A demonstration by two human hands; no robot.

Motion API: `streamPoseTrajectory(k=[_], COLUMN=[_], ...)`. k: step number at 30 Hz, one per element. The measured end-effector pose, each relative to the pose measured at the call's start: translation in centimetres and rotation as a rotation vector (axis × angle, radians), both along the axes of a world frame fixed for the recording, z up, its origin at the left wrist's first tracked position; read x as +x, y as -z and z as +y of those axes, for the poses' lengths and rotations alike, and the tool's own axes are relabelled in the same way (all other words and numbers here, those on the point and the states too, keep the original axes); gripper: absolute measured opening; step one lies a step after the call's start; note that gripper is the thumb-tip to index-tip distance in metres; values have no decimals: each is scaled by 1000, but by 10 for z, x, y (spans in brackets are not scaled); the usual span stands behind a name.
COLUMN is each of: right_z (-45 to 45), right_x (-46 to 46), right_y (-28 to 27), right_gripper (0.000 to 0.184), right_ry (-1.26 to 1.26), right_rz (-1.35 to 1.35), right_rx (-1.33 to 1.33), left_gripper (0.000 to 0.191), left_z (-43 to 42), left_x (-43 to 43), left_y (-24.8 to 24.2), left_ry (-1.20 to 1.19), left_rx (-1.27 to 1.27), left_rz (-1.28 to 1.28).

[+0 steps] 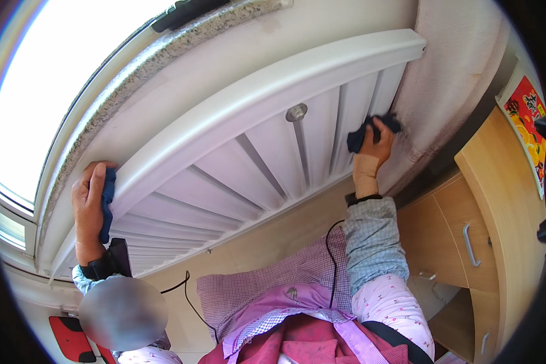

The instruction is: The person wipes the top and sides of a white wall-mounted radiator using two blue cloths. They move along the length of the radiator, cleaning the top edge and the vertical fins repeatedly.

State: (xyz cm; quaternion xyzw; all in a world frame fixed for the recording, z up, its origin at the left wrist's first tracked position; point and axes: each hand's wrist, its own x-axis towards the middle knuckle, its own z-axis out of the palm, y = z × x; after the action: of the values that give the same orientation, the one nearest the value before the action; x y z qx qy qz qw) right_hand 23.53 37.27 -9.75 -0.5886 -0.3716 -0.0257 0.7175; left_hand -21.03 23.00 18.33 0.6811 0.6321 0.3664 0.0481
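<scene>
A white panel radiator (264, 154) with vertical slats runs along the wall before me. At its left, my left hand (89, 200) grips a dark blue cloth (108, 204) against the top rail. My right hand (376, 143) holds another dark blue cloth (359, 139) over the slats near the radiator's right end, beside the wall corner. Part of that cloth looks blurred. A round metal fitting (296, 112) sits on the radiator's upper front, left of my right hand.
Above the radiator lies a speckled stone windowsill (173, 50) under a bright window (63, 77). To the right stands a wooden cabinet (441, 227) with a printed packet (528, 132) on top. Black cables (331, 255) hang near my body. A red and black object (70, 339) is at lower left.
</scene>
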Motion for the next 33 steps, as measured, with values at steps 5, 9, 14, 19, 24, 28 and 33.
streamPoseTrajectory(k=[5,9,14,19,24,28,33], right_z=[13,17,20,24,17,12,7], right_x=[-3,-3,-1,16,11,5,9], right_y=[104,152,203,215,142,30,-94], right_gripper=[18,20,22,23,22,19,20], right_ry=[28,50,104,-4,-37,-38,-22], right_rz=[228,290,376,435,331,213,-79], right_rx=[-147,-234,-534,-650,-397,-120,158], left_gripper=[36,36,36,37,39,39,40], left_z=[-2,-2,-1,-4,-2,0,1], left_x=[3,5,6,7,4,0,-3], left_y=[0,1,1,-1,1,1,2], left_ry=[-31,-38,-63,-47,-50,-38,-7], left_rx=[-14,8,14,30,16,5,12], left_rz=[1,-4,-9,70,13,16,14])
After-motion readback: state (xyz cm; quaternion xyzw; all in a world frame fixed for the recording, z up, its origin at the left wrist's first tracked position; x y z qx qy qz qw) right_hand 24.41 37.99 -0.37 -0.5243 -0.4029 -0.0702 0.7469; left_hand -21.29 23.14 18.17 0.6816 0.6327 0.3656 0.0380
